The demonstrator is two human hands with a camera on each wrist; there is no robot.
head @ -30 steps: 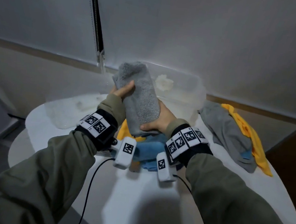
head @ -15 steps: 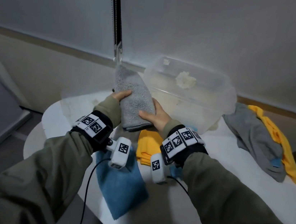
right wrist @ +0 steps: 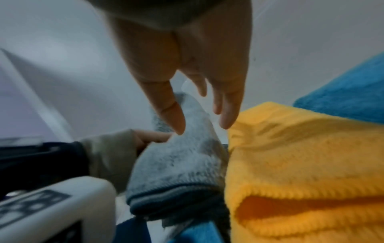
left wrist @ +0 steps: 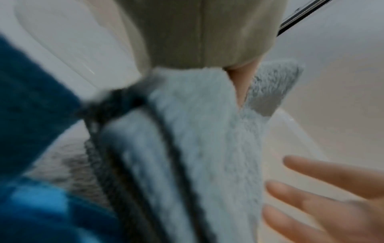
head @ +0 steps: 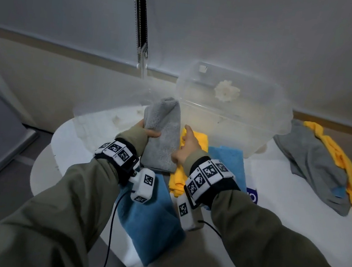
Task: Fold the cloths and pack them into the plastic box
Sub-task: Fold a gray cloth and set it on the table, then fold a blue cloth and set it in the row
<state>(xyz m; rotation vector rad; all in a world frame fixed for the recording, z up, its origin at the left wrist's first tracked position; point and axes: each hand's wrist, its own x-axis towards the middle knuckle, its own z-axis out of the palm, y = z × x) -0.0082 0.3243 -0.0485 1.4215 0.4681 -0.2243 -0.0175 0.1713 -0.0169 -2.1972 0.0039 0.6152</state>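
Half a second earlier the grey cloth (head: pixel 162 134) had been steadied from both sides; by this moment the right hand (head: pixel 188 145) had been taken off it, its fingers (right wrist: pixel 227 113) straight and spread just beside the fold, holding nothing. The cloth was left in the left hand (head: pixel 146 129) alone, thumb on the near face and fingers hidden behind, clamped round the folded bundle. It was held upright and clear of the table (head: pixel 294 211), just left of the box (head: pixel 235 118) and near its front wall, not yet inside. Upright carriage was probably chosen so that the layers would stay together and the bundle could be slipped in on edge; that is a judgement. The box was seen to be clear plastic, open at the top, with no cloth visible in it. Folded cloths had been laid ready in front of the box: a yellow cloth (head: pixel 179 178) nearest it, a blue cloth (head: pixel 231 163) beside that, and another blue cloth (head: pixel 149 224) further toward the person. Unfolded cloths were kept apart in a heap (head: pixel 320 166) to the right of the box, presumably so that finished work would not be mixed with what remained. Packing seemed to be only beginning.
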